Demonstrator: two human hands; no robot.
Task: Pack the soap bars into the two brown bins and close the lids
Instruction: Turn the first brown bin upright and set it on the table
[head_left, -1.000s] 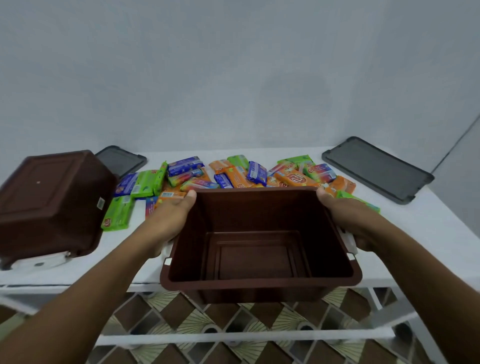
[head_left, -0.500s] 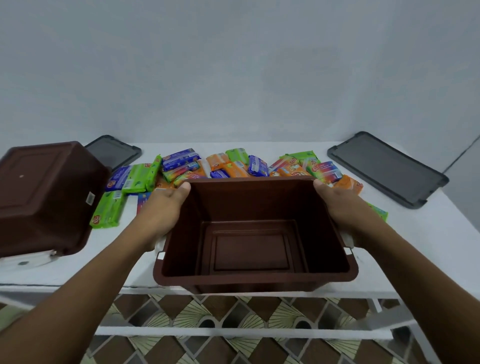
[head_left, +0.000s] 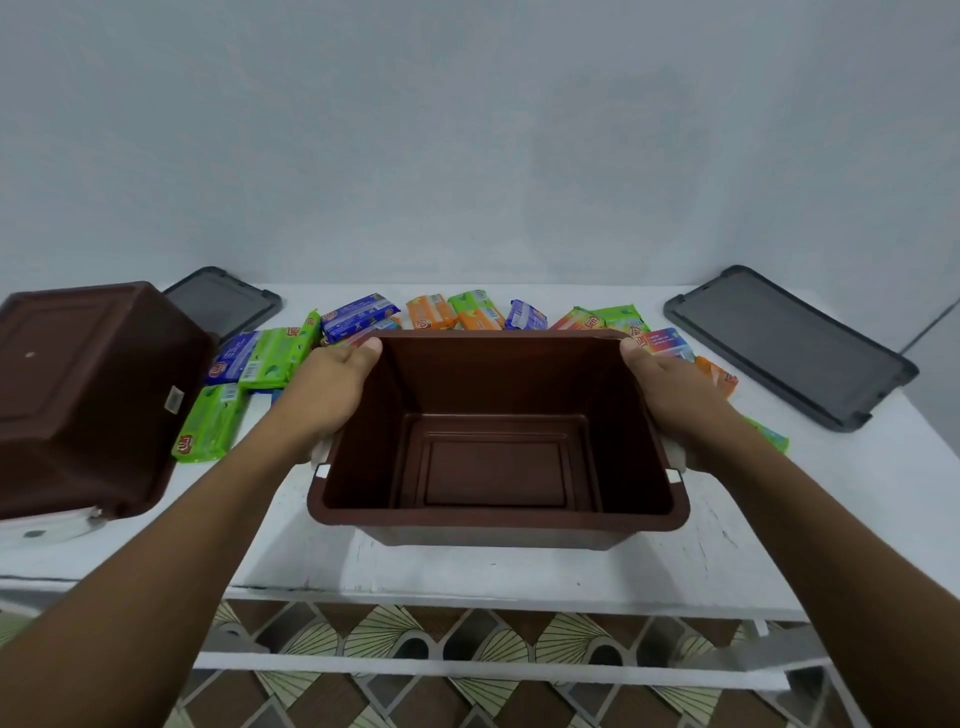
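On the white table (head_left: 779, 525), I see the left hand (head_left: 332, 395) and right hand (head_left: 670, 397) each gripping a side of the upright brown bin (head_left: 498, 374); soap bars (head_left: 470, 312) lie scattered just behind it.

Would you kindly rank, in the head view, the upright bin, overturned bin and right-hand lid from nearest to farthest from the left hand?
1. Upright bin, centre, gripped by the left hand.
2. Overturned bin, left edge.
3. Right-hand lid, far right.
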